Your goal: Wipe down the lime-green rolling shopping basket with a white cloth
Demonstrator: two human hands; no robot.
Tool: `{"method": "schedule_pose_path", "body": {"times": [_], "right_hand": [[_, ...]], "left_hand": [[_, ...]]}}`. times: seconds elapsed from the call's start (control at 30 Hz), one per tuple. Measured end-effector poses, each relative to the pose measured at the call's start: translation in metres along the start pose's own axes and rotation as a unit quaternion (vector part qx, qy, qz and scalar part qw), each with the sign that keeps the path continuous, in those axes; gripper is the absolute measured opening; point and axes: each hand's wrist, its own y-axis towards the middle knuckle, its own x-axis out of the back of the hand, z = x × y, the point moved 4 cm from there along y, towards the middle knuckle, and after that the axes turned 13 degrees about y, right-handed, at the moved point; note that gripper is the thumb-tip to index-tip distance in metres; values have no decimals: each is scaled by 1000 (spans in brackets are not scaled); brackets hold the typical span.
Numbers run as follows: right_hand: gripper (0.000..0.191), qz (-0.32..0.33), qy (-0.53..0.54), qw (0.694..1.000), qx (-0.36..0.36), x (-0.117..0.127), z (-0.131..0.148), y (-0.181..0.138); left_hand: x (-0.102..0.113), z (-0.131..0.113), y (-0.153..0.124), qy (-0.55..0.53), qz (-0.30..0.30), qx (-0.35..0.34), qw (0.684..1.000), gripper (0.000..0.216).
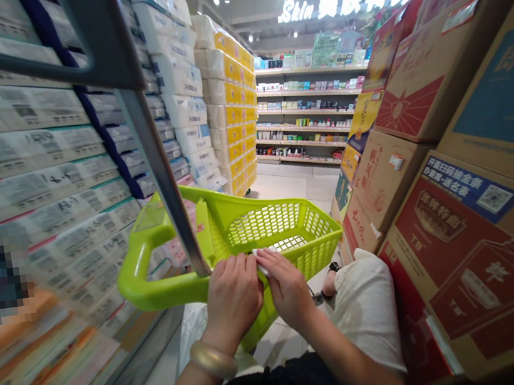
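Observation:
My left hand (233,296) and my right hand (288,286) meet at the near rim of a lime-green plastic shopping basket (285,230). Both hands are closed, pinching a small white object (262,261) between them; I cannot make out what it is. A pale bangle (211,359) sits on my left wrist. The basket's thick green handle (148,282) curves to the left of my left hand. A grey metal pole (159,167) rises from just beside my left hand. The inside of the basket looks bare.
Stacked tissue packs (47,182) fill the left shelving. Cardboard cartons (467,203) tower on the right. A narrow tiled aisle (284,185) runs ahead to shelves of small bottles (305,129). My white-trousered knee (366,304) is below the basket.

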Motion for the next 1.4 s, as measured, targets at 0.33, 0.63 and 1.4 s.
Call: {"method": "schedule_pose_path", "body": {"times": [0.33,0.63,1.4], "right_hand": [[47,-3,-8,1000,-7,-1,0,0],[43,-38,-38,998,-40,-2,-12,4],[39,-70,-130,984,-100,29,-54,-7]], "left_hand": [[1,1,1,3,8,-3,1000,12],[-1,9,8,4,14,-39,999,10],[-29,43,36,-40,61,50,996,33]]}}
